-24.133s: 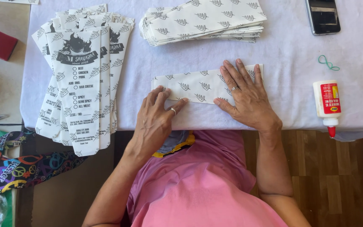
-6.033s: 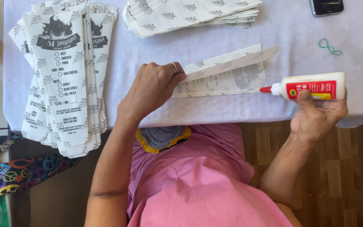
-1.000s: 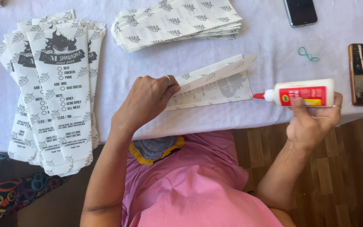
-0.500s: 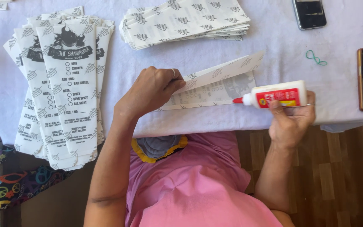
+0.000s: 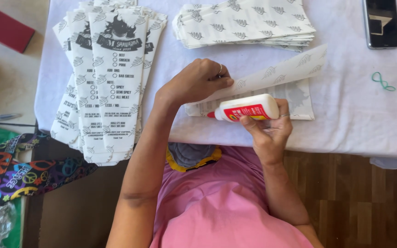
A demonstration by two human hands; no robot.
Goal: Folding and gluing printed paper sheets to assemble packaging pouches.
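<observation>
A white paper sheet (image 5: pixel 295 98) with a grey leaf print lies on the white tablecloth (image 5: pixel 354 124) near the front edge. My left hand (image 5: pixel 194 82) pinches its upper flap (image 5: pixel 276 71) and holds it lifted off the lower layer. My right hand (image 5: pixel 269 131) grips a white glue bottle (image 5: pixel 249 109) with a red label, laid sideways. Its red tip points left and touches the sheet's lower left corner under the raised flap.
A fanned pile of finished printed paper bags (image 5: pixel 111 78) hangs over the table's left front edge. A stack of flat leaf-print sheets (image 5: pixel 244 23) lies behind. A black phone (image 5: pixel 381 23) and a green rubber band (image 5: pixel 383 81) sit at right. A red box (image 5: pixel 5 30) is far left.
My right hand has carried the glue bottle leftward along the sheet, from its right end to its left corner. My left hand keeps the flap raised.
</observation>
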